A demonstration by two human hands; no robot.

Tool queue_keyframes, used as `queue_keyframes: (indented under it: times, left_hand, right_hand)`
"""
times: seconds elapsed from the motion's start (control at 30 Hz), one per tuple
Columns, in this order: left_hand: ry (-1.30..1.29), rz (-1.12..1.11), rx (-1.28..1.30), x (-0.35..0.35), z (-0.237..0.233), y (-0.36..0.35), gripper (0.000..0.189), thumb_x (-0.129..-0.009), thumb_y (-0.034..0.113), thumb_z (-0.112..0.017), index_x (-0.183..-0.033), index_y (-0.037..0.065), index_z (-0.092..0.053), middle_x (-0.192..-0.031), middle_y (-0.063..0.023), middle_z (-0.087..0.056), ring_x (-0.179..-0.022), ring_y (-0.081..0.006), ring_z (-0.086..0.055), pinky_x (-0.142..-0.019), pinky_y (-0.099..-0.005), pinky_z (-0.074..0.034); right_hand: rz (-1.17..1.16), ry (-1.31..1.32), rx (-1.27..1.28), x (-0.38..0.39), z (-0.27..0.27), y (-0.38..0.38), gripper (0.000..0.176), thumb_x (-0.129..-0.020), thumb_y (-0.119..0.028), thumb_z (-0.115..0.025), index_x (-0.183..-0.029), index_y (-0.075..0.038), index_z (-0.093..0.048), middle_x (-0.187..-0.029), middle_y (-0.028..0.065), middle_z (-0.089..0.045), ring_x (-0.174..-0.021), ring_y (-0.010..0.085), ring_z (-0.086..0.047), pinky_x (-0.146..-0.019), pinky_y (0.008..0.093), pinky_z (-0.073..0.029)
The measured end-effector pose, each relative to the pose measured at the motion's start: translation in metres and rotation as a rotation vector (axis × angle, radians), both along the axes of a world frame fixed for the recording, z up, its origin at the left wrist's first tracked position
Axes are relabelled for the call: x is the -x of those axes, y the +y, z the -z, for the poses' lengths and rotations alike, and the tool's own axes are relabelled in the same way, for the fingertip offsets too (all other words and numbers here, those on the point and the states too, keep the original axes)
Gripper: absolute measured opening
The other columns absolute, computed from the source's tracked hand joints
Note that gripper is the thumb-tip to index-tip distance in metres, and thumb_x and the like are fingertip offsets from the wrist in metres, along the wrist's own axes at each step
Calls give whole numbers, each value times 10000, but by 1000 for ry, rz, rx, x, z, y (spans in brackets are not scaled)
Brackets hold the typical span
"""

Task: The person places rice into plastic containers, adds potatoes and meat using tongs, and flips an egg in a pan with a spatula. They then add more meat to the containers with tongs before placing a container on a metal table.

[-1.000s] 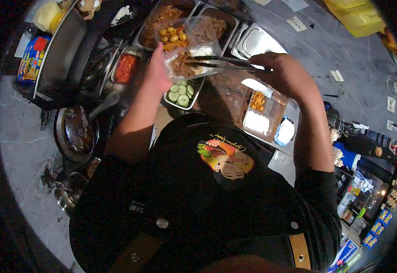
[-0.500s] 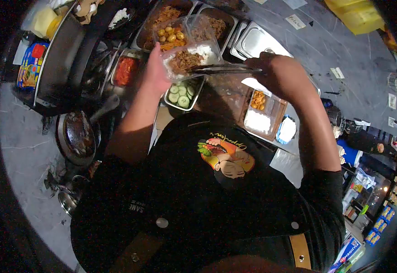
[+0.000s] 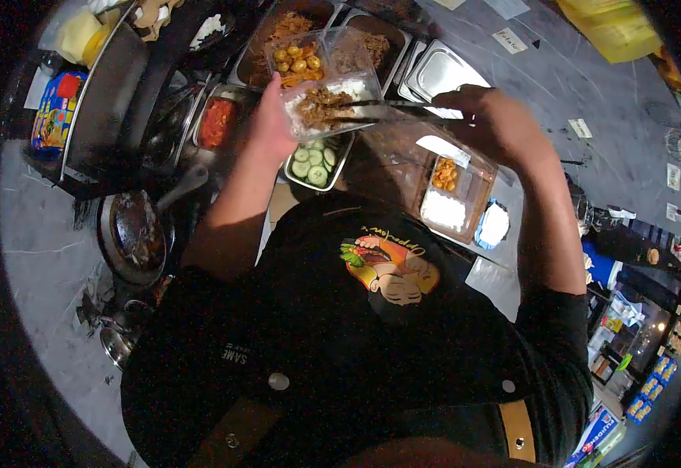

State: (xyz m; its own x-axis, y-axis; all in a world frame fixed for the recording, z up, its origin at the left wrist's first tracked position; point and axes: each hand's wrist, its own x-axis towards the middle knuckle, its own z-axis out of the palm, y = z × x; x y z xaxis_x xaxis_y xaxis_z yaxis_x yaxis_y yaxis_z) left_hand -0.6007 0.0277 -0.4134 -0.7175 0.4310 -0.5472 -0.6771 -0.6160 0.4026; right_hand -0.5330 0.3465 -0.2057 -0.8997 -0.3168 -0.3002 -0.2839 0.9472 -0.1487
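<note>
My left hand (image 3: 273, 121) grips the left side of a clear plastic meal container (image 3: 333, 129), tilted above the steel food pans. Inside it are white rice (image 3: 348, 87), shredded meat (image 3: 319, 108) over the rice, and small round golden potatoes (image 3: 295, 58) with orange shreds in another compartment. My right hand (image 3: 500, 123) is closed around metal tongs (image 3: 407, 113), whose tips rest at the meat in the container. Just below the container is a pan of cucumber slices (image 3: 315, 162). The tong tips partly hide the meat.
A second clear container (image 3: 477, 195) with rice and orange potatoes sits on the counter. Behind are pans of shredded food (image 3: 290, 27) and meat (image 3: 375, 47), plus steel lids (image 3: 442, 70). Chopped red food (image 3: 217, 121) fills a pan at left, near a dark frying pan (image 3: 134, 238).
The tongs have shifted slightly up and right, their tips now over the middle of the meat, which looks more spread. My right hand moved a little right; the container stays nearly in place.
</note>
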Motion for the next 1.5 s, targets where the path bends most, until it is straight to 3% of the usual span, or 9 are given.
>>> queue_keyframes:
  times: [0.27,0.43,0.6,0.8,0.93,1.0,1.07,1.1,1.5]
  left_hand:
    - [-17,-19,24,-1,-10,9,831,-1067,687,-386,-1459,-27,-554,-1446,-223,-628,-1326,-402,-604,-1146,-614,-443]
    - [4,2,19,-3,-14,7,703,-1111,612,-334,-1402,26,-593,-1418,-176,-634,-1304,-375,-616,-1099,-628,-486]
    - [-20,-4,-1,-2,-14,10,831,-1052,697,-415,-1438,-27,-551,-1432,-218,-632,-1319,-406,-607,-1137,-602,-461]
    - [9,-40,29,-3,-12,2,755,-1094,649,-332,-1400,10,-591,-1422,-201,-637,-1317,-403,-608,-1114,-658,-458]
    - [26,-143,130,-8,-23,-5,800,-1094,651,-328,-1444,-31,-554,-1457,-226,-614,-1348,-403,-595,-1156,-611,-443]
    - [-16,-141,62,-3,-2,-24,810,-1100,643,-312,-1463,-45,-539,-1480,-234,-596,-1369,-404,-580,-1183,-580,-429]
    - [-55,-216,152,-13,-14,-33,810,-1107,630,-294,-1468,-55,-533,-1499,-239,-580,-1388,-411,-563,-1196,-579,-414]
    - [-40,-219,168,-18,-20,-37,817,-1112,623,-279,-1487,-64,-515,-1509,-245,-570,-1397,-415,-554,-1202,-572,-410]
    - [-63,-238,167,-34,4,-63,803,-1097,634,-325,-1503,-31,-517,-1500,-223,-582,-1376,-405,-571,-1156,-608,-445]
  right_hand:
    - [-13,0,83,4,27,-1,359,-925,-189,-757,-1277,-119,-745,-1156,157,-764,-1011,392,-722,-898,466,-573]
    - [-83,90,17,3,12,-11,377,-903,-174,-753,-1279,-186,-758,-1125,146,-767,-961,382,-720,-852,455,-579]
    - [-95,78,73,12,23,-6,409,-919,-261,-720,-1328,-267,-732,-1154,127,-763,-1039,394,-718,-886,492,-593]
    - [6,-79,-1,-1,28,0,432,-910,-239,-746,-1338,-188,-726,-1158,151,-770,-1044,393,-727,-911,481,-590]
    - [238,-134,300,1,8,19,415,-940,-148,-768,-1350,-131,-710,-1167,158,-767,-973,338,-751,-861,408,-584]
    - [251,-77,330,5,25,34,422,-946,-192,-755,-1358,-120,-696,-1164,173,-767,-998,371,-745,-876,447,-585]
    - [236,-24,-34,15,35,33,426,-951,-254,-732,-1361,-146,-686,-1188,185,-759,-1056,398,-733,-904,487,-581]
    - [269,-77,-54,24,55,35,423,-945,-303,-713,-1353,-195,-686,-1201,187,-752,-1110,414,-714,-933,518,-573]
    - [209,-184,-162,97,185,-13,382,-944,-378,-644,-1208,-125,-753,-1179,180,-761,-1123,383,-725,-940,490,-587]
